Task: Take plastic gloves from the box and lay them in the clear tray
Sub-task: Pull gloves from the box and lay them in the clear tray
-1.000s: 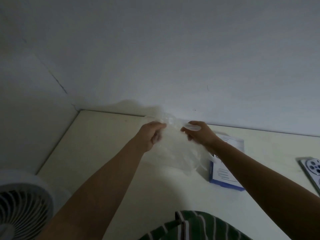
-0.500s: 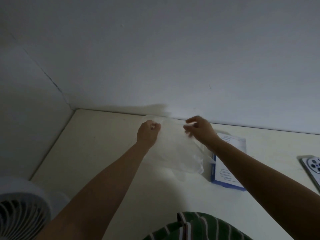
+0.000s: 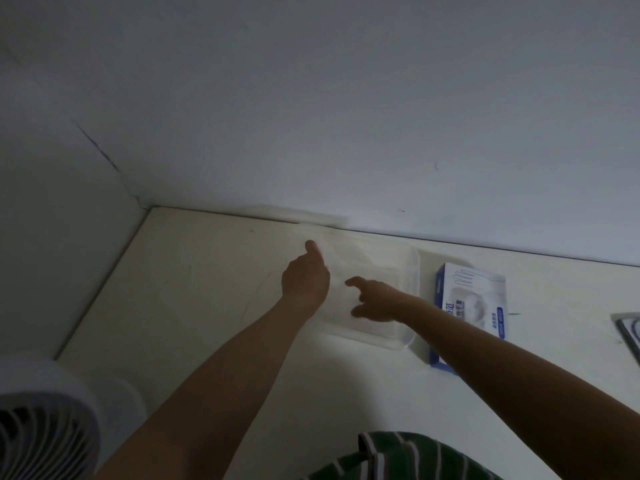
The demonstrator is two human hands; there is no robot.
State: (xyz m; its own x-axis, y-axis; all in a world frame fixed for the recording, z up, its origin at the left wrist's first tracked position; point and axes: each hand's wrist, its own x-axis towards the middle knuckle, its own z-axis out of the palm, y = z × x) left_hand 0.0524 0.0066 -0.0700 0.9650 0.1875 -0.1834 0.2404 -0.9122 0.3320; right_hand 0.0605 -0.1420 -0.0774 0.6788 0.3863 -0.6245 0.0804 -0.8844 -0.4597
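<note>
A clear tray (image 3: 414,271) lies on the pale table near the wall. A thin see-through plastic glove (image 3: 360,261) lies flat inside it, hard to make out. My left hand (image 3: 306,277) sits at the tray's left edge with its forefinger stretched toward the far corner, touching the glove. My right hand (image 3: 375,301) is over the tray's near part, forefinger straight and pointing left, pressing down on the glove. The white and blue glove box (image 3: 471,299) lies just right of the tray, partly behind my right forearm.
A white fan (image 3: 38,420) stands at the near left corner. The corner of a grey device (image 3: 630,332) shows at the right edge. The wall runs along the table's far and left sides. A green striped shirt (image 3: 398,457) fills the bottom.
Both hands have come down from holding the glove up in the air. The glove now lies in the tray, and the fingers have let go of it and straightened.
</note>
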